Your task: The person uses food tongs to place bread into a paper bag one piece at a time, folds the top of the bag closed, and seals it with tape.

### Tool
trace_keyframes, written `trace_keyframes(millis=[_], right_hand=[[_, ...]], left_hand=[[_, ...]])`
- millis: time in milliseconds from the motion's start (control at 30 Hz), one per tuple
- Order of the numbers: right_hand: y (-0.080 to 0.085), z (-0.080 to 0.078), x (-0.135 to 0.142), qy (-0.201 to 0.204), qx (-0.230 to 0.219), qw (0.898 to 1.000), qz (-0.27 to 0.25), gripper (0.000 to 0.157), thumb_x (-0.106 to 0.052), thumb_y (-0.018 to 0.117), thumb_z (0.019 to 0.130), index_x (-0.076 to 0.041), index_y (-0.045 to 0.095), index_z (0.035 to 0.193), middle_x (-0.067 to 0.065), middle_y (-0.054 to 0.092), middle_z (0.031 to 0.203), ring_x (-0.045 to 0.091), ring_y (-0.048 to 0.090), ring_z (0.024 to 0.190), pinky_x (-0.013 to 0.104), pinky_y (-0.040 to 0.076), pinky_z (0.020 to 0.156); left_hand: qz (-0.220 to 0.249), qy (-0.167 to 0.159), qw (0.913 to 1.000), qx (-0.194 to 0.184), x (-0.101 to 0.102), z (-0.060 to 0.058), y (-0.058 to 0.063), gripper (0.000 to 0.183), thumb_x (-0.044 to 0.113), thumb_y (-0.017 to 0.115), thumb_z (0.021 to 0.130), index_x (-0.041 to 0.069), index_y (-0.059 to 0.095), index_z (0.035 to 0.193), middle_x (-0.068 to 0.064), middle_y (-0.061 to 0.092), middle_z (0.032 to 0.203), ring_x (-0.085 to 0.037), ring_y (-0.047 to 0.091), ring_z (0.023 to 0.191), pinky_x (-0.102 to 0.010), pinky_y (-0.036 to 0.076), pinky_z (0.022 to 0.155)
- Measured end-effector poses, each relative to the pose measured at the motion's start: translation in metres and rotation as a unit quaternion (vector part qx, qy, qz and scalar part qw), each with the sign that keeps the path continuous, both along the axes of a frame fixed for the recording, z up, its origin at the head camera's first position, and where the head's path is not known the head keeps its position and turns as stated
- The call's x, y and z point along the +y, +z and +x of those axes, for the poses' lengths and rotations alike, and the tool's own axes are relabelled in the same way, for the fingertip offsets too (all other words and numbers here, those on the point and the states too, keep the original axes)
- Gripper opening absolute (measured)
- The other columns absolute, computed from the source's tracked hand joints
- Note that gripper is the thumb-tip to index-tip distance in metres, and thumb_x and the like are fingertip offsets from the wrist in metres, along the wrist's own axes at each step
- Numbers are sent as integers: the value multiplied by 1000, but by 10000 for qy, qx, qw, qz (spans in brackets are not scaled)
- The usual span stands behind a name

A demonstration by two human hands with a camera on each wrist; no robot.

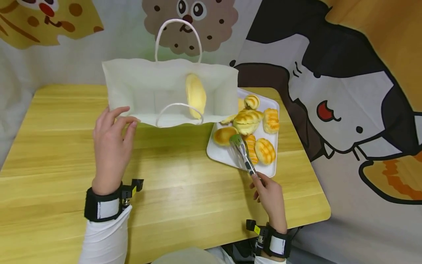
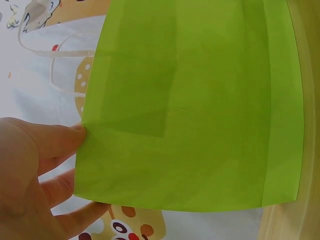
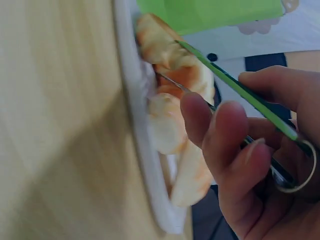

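Observation:
A paper bag (image 1: 141, 88), white inside and green outside, stands with its mouth facing me in the head view. One long pale yellow bread (image 1: 195, 93) lies inside it. My left hand (image 1: 112, 143) pinches the bag's near rim at its left end, thumb against the green face in the left wrist view. In my right hand (image 1: 271, 198) are metal tongs (image 1: 245, 156), pointed at a white tray (image 1: 215, 152) of breads. Their tips are apart, by a round golden bun (image 1: 224, 135); whether they grip it I cannot tell.
More breads lie on the tray, among them a scored bun (image 1: 265, 151), a striped roll (image 1: 251, 148), a layered shell-shaped bread (image 1: 247, 121) and a rectangular pastry (image 1: 271, 121). The bag hides the tray's back left part. A cartoon-printed curtain (image 1: 125, 22) hangs behind the wooden table (image 1: 171, 190).

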State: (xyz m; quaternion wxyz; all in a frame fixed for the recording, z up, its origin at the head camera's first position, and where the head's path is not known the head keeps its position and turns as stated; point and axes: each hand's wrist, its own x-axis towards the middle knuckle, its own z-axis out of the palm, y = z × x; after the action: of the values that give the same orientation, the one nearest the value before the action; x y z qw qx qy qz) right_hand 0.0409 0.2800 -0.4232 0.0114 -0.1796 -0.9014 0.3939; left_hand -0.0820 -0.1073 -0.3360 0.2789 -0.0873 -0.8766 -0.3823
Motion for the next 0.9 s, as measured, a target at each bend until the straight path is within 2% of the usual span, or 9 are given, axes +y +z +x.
trace_keyframes(millis=[167,267,567,733,900], right_hand=[[-10,-6,-3,-102,19,9981,-604,39,-44,51,96,-11,66,111,11,69,78,20,55,42,28,48,35],[-14,-10,-7,-190,70,9968,-767,39,-45,53,94,-12,67,110,12,69,78,18,52,39,27,47,33],[-22,-24,-19,-188,-147,9943,-1037,44,-50,53,93,-12,66,112,13,71,83,17,52,39,25,46,35],[-19,-34,-25,-75,-182,9956,-918,42,-48,51,94,-12,66,108,12,71,82,19,52,39,28,47,35],[-17,-41,-29,-171,-164,9958,-882,39,-44,51,95,-9,67,103,13,71,80,18,51,39,26,47,36]], left_hand=[[0,43,10000,25,0,-1,0,14,5,66,88,-7,70,93,-17,59,126,-30,32,133,-58,25,107],[14,55,10000,13,0,-1,0,14,6,66,88,-7,70,93,-17,59,126,-30,32,133,-58,25,107],[33,57,10000,-1,-1,-2,0,13,4,66,87,-8,70,92,-17,59,126,-30,31,133,-58,25,108],[33,41,10000,37,-2,-2,0,13,4,66,87,-8,70,91,-18,59,125,-30,32,133,-57,24,109],[17,17,10000,79,-1,-3,0,13,4,66,87,-7,70,92,-18,59,125,-32,33,132,-57,24,109]])
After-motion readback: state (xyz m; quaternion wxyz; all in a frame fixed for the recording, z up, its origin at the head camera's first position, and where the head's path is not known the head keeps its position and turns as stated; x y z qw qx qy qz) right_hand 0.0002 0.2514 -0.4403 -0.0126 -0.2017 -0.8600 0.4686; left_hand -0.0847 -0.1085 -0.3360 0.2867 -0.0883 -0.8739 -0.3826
